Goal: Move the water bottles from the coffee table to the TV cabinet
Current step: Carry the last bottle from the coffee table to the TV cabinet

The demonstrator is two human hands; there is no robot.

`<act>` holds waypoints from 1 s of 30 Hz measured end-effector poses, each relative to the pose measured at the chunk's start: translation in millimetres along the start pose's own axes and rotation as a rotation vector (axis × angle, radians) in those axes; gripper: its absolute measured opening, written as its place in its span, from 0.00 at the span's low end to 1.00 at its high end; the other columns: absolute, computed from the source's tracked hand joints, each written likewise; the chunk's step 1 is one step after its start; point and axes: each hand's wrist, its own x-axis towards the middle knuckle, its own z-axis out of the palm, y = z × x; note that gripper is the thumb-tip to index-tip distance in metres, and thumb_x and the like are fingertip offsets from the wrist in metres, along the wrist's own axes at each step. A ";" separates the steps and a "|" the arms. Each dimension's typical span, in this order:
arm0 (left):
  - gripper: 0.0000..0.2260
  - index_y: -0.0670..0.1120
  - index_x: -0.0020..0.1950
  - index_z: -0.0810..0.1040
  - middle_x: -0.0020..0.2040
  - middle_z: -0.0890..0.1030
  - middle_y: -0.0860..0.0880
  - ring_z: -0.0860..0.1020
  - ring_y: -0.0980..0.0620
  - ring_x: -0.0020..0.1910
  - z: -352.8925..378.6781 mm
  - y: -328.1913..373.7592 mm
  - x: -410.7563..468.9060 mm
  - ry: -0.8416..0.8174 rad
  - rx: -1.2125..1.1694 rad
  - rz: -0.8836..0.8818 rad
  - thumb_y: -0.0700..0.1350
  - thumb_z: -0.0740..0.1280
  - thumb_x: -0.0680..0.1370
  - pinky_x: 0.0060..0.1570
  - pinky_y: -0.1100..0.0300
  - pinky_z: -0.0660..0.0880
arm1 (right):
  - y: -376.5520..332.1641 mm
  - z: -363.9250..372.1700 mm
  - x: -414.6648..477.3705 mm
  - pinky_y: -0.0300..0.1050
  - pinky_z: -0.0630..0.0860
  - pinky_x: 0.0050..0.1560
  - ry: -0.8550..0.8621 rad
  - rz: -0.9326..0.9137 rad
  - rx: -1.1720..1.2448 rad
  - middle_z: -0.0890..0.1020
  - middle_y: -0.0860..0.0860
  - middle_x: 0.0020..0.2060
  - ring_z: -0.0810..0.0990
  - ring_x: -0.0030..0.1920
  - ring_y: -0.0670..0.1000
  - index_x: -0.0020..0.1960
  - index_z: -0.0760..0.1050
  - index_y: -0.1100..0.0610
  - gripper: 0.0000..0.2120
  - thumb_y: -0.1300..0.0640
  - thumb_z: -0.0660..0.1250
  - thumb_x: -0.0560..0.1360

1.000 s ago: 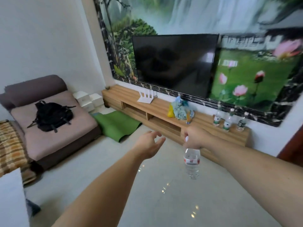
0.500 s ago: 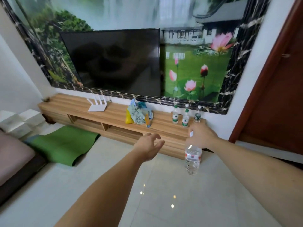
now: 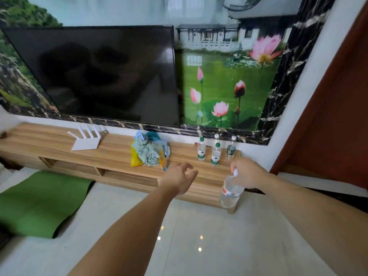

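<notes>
My right hand point(image 3: 247, 172) grips a clear water bottle with a red-and-white label point(image 3: 230, 193) by its neck, so it hangs upright in front of the right end of the wooden TV cabinet point(image 3: 111, 154). On that end of the cabinet top stand several green-labelled water bottles point(image 3: 215, 154), upright and close together. My left hand point(image 3: 180, 179) is held out empty with fingers spread, in front of the cabinet's middle. The coffee table is out of view.
A white router point(image 3: 85, 141) and a bundle of cloths and bags point(image 3: 148, 152) lie on the cabinet top. A large dark TV point(image 3: 103, 76) hangs above. A green mat point(image 3: 37, 202) lies on the floor at left. A brown door point(image 3: 336, 124) stands at right.
The view has swung right and moved closer to the cabinet; the sofa at left has left the view. My right hand still carries the bottle, now nearer the cabinet's right end.
</notes>
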 end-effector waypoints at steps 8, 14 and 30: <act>0.18 0.51 0.61 0.75 0.60 0.77 0.45 0.75 0.44 0.56 9.2 5.5 111.4 -0.034 0.030 -0.047 0.59 0.60 0.77 0.56 0.53 0.72 | 45.4 -7.8 114.8 0.50 0.78 0.42 -0.079 0.057 0.076 0.81 0.58 0.46 0.81 0.46 0.56 0.44 0.78 0.60 0.11 0.54 0.73 0.66; 0.18 0.50 0.61 0.75 0.61 0.77 0.45 0.73 0.44 0.60 12.4 15.8 189.9 -0.028 0.045 -0.076 0.58 0.60 0.77 0.61 0.49 0.69 | 81.9 -20.8 190.0 0.51 0.77 0.40 -0.131 0.047 0.071 0.81 0.59 0.45 0.80 0.47 0.58 0.44 0.78 0.62 0.13 0.56 0.73 0.64; 0.19 0.52 0.63 0.73 0.60 0.76 0.46 0.75 0.44 0.56 39.5 -27.3 346.5 -0.126 0.022 -0.093 0.60 0.59 0.76 0.55 0.53 0.71 | 115.2 -13.3 332.5 0.41 0.69 0.35 -0.278 0.065 -0.023 0.79 0.55 0.46 0.77 0.46 0.54 0.44 0.74 0.60 0.07 0.60 0.70 0.69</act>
